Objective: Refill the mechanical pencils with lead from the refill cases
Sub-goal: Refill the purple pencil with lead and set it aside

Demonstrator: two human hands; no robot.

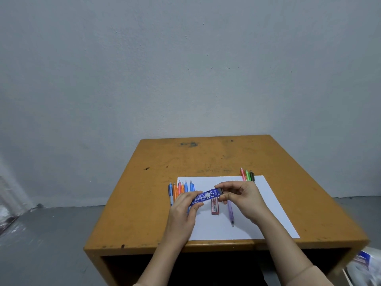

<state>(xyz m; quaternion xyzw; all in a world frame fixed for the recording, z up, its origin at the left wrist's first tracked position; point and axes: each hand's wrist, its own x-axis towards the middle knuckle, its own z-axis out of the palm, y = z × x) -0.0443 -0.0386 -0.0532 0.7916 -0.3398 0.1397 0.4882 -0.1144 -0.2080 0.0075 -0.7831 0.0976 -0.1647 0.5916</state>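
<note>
Forearms reach in from 6 o'clock over worktop. White sheet lies mid-worktop. Left hand grips lower end of blue refill case, held above sheet; right hand pinches its dark cap. Purple pencil waits on sheet, 5 o'clock of case. Best way, likely: steady case body, ease cap off slowly, keep mouth level so leads don't scatter.

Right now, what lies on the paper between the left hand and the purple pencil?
In the head view, a red lead case lies there on the white paper, its far end hidden behind the blue case.
</note>
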